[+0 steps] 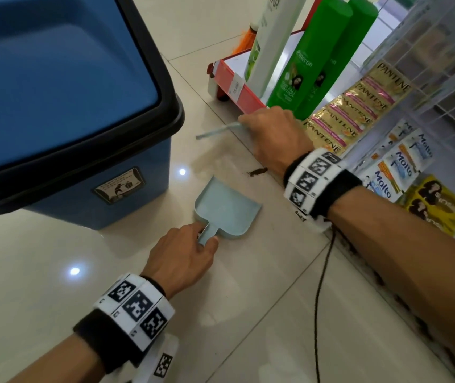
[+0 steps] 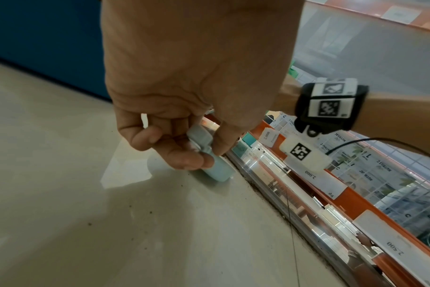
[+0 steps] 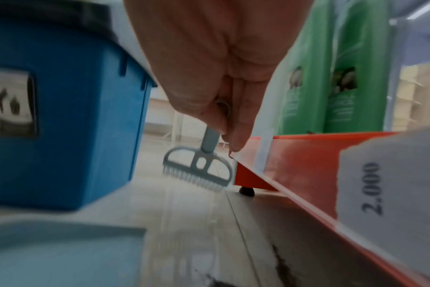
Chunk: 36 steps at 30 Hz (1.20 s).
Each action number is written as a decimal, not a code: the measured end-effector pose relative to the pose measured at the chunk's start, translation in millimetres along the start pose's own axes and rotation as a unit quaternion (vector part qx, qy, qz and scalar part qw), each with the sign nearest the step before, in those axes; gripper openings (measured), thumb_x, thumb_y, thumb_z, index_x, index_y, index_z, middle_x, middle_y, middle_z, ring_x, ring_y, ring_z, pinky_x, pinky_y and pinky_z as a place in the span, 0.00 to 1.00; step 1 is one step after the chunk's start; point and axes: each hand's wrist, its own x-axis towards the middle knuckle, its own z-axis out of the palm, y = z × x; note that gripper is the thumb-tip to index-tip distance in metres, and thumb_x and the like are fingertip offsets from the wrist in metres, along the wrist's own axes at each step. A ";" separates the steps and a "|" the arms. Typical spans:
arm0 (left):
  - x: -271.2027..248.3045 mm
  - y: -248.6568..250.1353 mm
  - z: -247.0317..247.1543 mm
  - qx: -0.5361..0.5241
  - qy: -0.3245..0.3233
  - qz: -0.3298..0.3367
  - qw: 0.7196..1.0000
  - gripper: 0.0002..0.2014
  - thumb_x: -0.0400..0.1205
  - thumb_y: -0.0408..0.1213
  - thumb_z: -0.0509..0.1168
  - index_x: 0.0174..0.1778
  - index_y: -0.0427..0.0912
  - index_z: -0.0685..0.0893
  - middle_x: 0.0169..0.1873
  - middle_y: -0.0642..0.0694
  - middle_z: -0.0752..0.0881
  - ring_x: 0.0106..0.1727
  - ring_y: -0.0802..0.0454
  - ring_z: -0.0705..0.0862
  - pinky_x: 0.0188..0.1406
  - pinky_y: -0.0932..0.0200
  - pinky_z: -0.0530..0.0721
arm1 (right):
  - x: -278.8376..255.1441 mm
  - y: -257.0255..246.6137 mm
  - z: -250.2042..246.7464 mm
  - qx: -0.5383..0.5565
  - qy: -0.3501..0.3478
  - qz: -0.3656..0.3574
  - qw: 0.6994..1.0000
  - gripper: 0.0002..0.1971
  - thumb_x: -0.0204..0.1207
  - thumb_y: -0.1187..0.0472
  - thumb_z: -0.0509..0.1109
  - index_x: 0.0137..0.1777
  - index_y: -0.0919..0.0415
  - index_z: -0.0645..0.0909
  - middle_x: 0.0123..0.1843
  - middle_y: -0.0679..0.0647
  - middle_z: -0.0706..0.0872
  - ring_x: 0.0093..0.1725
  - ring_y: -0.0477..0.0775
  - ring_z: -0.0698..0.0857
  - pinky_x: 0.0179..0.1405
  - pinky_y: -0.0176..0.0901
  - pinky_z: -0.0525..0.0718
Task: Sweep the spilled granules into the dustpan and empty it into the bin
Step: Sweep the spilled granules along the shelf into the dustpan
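A pale blue dustpan (image 1: 226, 208) lies flat on the tiled floor, mouth toward the shelf. My left hand (image 1: 185, 254) pinches its short handle (image 2: 200, 138) between thumb and fingers. My right hand (image 1: 273, 131) grips the thin handle of a small pale blue brush (image 3: 199, 169); the brush head is blurred, just above the floor beyond the dustpan (image 3: 62, 252). A small dark streak of granules (image 1: 256, 171) lies on the floor beside the dustpan's mouth, with a faint brownish smear above it. The blue bin (image 1: 55, 106) with a black rim stands to the left.
A low red-edged shelf (image 1: 237, 89) with green shampoo bottles (image 1: 312, 59) and hanging sachets (image 1: 359, 111) runs along the right. Its price-tag rail (image 2: 331, 194) meets the floor close to the dustpan. A black cable (image 1: 320, 294) hangs from my right wrist across the tiles.
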 end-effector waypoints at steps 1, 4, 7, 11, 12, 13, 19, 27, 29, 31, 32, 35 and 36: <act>-0.2 0.0 -0.2 -0.003 -0.001 -0.001 1.000 0.11 0.84 0.49 0.59 0.44 0.47 0.80 0.30 0.48 0.82 0.31 0.49 0.80 0.31 0.56 0.74 | 2.6 -3.4 2.3 -0.030 -0.028 -0.003 0.999 0.12 0.86 0.67 0.58 0.60 0.64 0.83 0.44 0.59 0.83 0.42 0.61 0.84 0.45 0.53 0.86; -1.5 -0.1 -2.0 -0.007 -0.002 -0.005 1.000 0.11 0.85 0.49 0.59 0.46 0.46 0.81 0.32 0.47 0.84 0.34 0.47 0.83 0.34 0.54 0.80 | -5.7 -5.3 7.9 -0.059 -0.097 0.002 0.994 0.12 0.85 0.69 0.55 0.49 0.66 0.81 0.38 0.60 0.74 0.38 0.61 0.80 0.42 0.55 0.86; -3.6 -2.0 -4.8 -0.009 0.001 -0.010 1.000 0.12 0.85 0.49 0.59 0.47 0.45 0.82 0.33 0.47 0.85 0.35 0.47 0.83 0.35 0.53 0.80 | -31.8 4.7 8.6 -0.061 -0.154 0.022 0.986 0.13 0.88 0.63 0.56 0.57 0.66 0.82 0.40 0.59 0.72 0.42 0.62 0.80 0.45 0.56 0.86; -3.7 -5.8 -5.8 -0.006 0.005 -0.018 1.000 0.10 0.84 0.49 0.60 0.48 0.47 0.81 0.31 0.50 0.82 0.32 0.51 0.79 0.31 0.57 0.72 | -65.3 20.5 -9.7 -0.053 -0.207 0.021 0.977 0.12 0.87 0.62 0.59 0.56 0.64 0.84 0.38 0.56 0.78 0.36 0.55 0.80 0.42 0.48 0.88; -3.0 -5.8 -5.5 -0.010 0.002 -0.021 1.000 0.10 0.84 0.49 0.60 0.49 0.48 0.81 0.32 0.51 0.83 0.32 0.52 0.79 0.31 0.57 0.71 | -68.8 20.5 -16.0 -0.055 -0.201 0.020 0.978 0.11 0.86 0.62 0.61 0.56 0.64 0.85 0.39 0.58 0.81 0.35 0.54 0.81 0.38 0.44 0.85; -2.3 -5.2 -5.0 -0.016 -0.001 -0.023 1.000 0.10 0.84 0.49 0.60 0.50 0.48 0.81 0.33 0.51 0.83 0.32 0.53 0.79 0.31 0.57 0.71 | -69.5 19.1 -20.8 -0.053 -0.185 0.020 0.981 0.11 0.86 0.61 0.63 0.56 0.64 0.85 0.39 0.59 0.83 0.33 0.53 0.81 0.35 0.41 0.82; 0.3 1.2 1.2 -0.047 -0.018 -0.014 0.999 0.09 0.84 0.48 0.61 0.49 0.47 0.82 0.34 0.49 0.85 0.32 0.56 0.80 0.28 0.61 0.71 | -25.2 -9.9 -4.7 -0.085 -0.087 0.010 0.993 0.13 0.86 0.64 0.57 0.52 0.68 0.83 0.29 0.57 0.68 0.35 0.61 0.81 0.34 0.48 0.81; -0.1 0.5 0.7 -0.051 -0.035 -0.014 0.998 0.07 0.84 0.48 0.62 0.48 0.49 0.80 0.33 0.50 0.84 0.32 0.56 0.80 0.28 0.61 0.72 | -16.7 -8.9 26.0 -0.083 -0.168 0.104 0.977 0.16 0.81 0.73 0.58 0.64 0.66 0.80 0.44 0.63 0.79 0.52 0.70 0.87 0.50 0.58 0.85; -0.3 -1.6 -0.4 -0.050 -0.037 -0.016 0.998 0.08 0.84 0.48 0.62 0.49 0.48 0.80 0.34 0.48 0.85 0.33 0.53 0.81 0.30 0.59 0.73 | -37.0 -5.5 21.5 -0.079 -0.190 0.108 0.973 0.11 0.82 0.70 0.58 0.57 0.63 0.81 0.40 0.60 0.76 0.52 0.68 0.86 0.53 0.59 0.84; 0.5 -3.0 -0.4 -0.058 -0.042 -0.016 0.997 0.08 0.84 0.47 0.62 0.50 0.46 0.81 0.36 0.47 0.86 0.34 0.51 0.81 0.31 0.57 0.74 | -57.3 -3.2 9.7 -0.087 -0.209 0.102 0.969 0.07 0.84 0.66 0.60 0.48 0.58 0.79 0.33 0.55 0.70 0.45 0.62 0.82 0.48 0.55 0.83; 1.1 -3.1 -0.2 -0.065 -0.046 -0.018 0.997 0.09 0.84 0.47 0.61 0.51 0.46 0.80 0.36 0.47 0.85 0.35 0.51 0.81 0.32 0.57 0.74 | -64.2 -3.3 2.6 -0.093 -0.209 0.099 0.968 0.06 0.84 0.64 0.61 0.46 0.59 0.78 0.31 0.53 0.67 0.42 0.58 0.79 0.43 0.52 0.81; 4.0 -1.5 1.0 -0.093 -0.045 -0.025 0.994 0.09 0.85 0.47 0.59 0.53 0.46 0.79 0.36 0.48 0.84 0.34 0.53 0.80 0.33 0.58 0.74 | -64.2 -7.8 -12.3 -0.098 -0.167 0.079 0.978 0.08 0.83 0.63 0.64 0.41 0.59 0.75 0.28 0.51 0.65 0.34 0.55 0.75 0.35 0.47 0.77; 5.3 -1.1 1.3 -0.102 -0.039 -0.027 0.994 0.09 0.85 0.47 0.59 0.52 0.46 0.79 0.34 0.49 0.84 0.33 0.54 0.79 0.32 0.58 0.73 | -57.2 -12.3 -14.2 -0.093 -0.145 0.069 0.983 0.08 0.83 0.63 0.64 0.41 0.60 0.77 0.28 0.52 0.65 0.33 0.57 0.76 0.34 0.49 0.79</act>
